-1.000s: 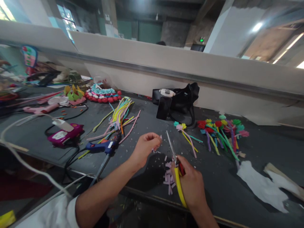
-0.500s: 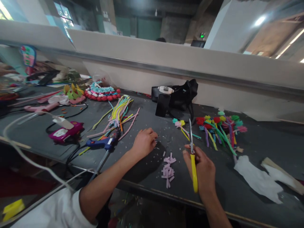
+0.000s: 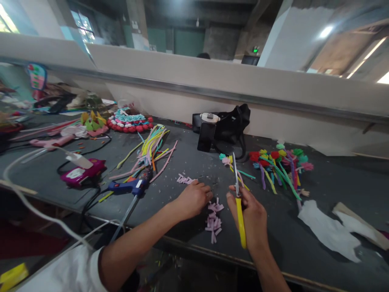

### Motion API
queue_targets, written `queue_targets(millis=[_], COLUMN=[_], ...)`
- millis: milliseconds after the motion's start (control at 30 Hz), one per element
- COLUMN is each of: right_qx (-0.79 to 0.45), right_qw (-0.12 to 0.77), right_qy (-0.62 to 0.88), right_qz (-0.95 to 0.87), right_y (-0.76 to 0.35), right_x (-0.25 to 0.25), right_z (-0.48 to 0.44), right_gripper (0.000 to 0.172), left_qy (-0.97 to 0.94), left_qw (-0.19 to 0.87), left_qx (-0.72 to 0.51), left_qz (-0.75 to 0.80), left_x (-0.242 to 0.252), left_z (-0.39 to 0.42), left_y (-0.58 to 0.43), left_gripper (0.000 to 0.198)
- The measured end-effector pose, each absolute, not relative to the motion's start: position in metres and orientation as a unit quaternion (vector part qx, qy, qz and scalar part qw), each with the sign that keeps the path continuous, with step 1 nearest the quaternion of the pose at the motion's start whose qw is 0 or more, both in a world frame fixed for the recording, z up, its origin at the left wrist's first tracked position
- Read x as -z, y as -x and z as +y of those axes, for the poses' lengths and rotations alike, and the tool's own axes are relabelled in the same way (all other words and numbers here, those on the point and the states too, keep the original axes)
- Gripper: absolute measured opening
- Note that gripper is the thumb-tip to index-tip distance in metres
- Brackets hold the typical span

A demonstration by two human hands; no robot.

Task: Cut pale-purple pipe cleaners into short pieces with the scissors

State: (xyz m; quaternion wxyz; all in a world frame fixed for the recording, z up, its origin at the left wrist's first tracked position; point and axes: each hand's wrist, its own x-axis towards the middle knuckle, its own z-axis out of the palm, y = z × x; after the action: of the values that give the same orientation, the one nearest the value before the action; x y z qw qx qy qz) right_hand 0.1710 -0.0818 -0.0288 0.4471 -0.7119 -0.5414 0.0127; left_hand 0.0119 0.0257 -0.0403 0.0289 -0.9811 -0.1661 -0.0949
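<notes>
Near the left fingers — lilac pieces lie.

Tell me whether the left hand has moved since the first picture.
Yes: judged against the blue glue gun, the left hand has shifted right, away from it, and nearer the lower heap of lilac pieces.

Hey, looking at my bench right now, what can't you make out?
All in the head view:
- Whether the left hand holds anything: its own back hides the grip.
- The full handles of the yellow-handled scissors: the right hand partly covers them.
- Part of the black bag: hidden behind the dark phone.
- The clutter at far left: blurred and cut off by the picture's left edge.
</notes>
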Motion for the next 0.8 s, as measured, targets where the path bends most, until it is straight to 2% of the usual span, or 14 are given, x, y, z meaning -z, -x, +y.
queue_targets(millis=[100,167,233,400,500,567,633,800], right_qx=[-0.029,-0.036,-0.042,-0.083,-0.099,-0.097,-0.094,-0.105], right_qw=[0.446,0.444,0.440,0.428,0.436,0.445,0.455,0.461], right_qy=[0.707,0.708,0.710,0.705,0.703,0.706,0.709,0.704], right_qz=[-0.548,-0.548,-0.548,-0.559,-0.553,-0.542,-0.531,-0.530], right_y=[-0.168,-0.165,-0.162,-0.154,-0.151,-0.150,-0.150,-0.151], right_x=[0.032,0.033,0.033,0.034,0.035,0.035,0.033,0.029], right_z=[-0.078,-0.076,-0.074,-0.070,-0.069,-0.069,-0.069,-0.070], right_gripper=[0.028,0.029,0.031,0.033,0.035,0.037,0.038,0.037], left_qy=[0.976,0.965,0.933,0.729,0.604,0.588,0.622,0.748], left_qw=[0.031,-0.021,-0.134,-0.511,-0.656,-0.681,-0.658,-0.497], left_qx=[0.112,0.147,0.206,0.313,0.326,0.318,0.302,0.288], left_qz=[-0.182,-0.217,-0.262,-0.332,-0.312,-0.300,-0.300,-0.332], left_x=[0.042,0.040,0.036,0.025,0.024,0.024,0.025,0.026], left_z=[0.023,0.021,0.019,0.015,0.012,0.011,0.008,-0.002], left_y=[-0.014,-0.015,-0.016,-0.019,-0.021,-0.021,-0.021,-0.022], left_gripper=[0.012,0.012,0.012,0.012,0.015,0.016,0.017,0.017])
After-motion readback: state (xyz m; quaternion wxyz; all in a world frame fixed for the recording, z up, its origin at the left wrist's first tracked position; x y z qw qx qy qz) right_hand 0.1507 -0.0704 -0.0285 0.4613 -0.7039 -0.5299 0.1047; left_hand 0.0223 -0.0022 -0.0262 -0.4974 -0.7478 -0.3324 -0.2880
